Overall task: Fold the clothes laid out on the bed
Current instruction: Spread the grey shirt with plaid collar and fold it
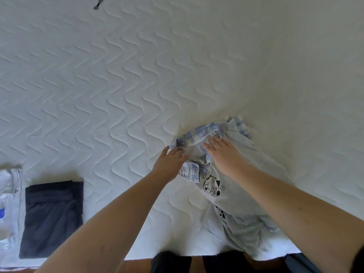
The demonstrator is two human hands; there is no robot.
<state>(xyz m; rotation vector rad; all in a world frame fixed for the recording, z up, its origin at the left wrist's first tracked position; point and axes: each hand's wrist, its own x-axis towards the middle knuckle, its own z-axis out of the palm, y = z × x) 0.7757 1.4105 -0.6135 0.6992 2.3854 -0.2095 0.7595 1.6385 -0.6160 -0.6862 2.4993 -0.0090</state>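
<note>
One pale shirt (242,174), plaid collar (199,133), cartoon print (212,187), crumpled hem.

Both bare forearms were extended forward, converging slightly. The left hand (171,162) was held palm down with fingers loosely spread and thumb out. Just beside it, the right hand (224,154) was laid flat, fingers extended together.

The pale folded garment (8,203) is cut off at the left edge; the small dark object (98,3) stays unidentifiable.
</note>
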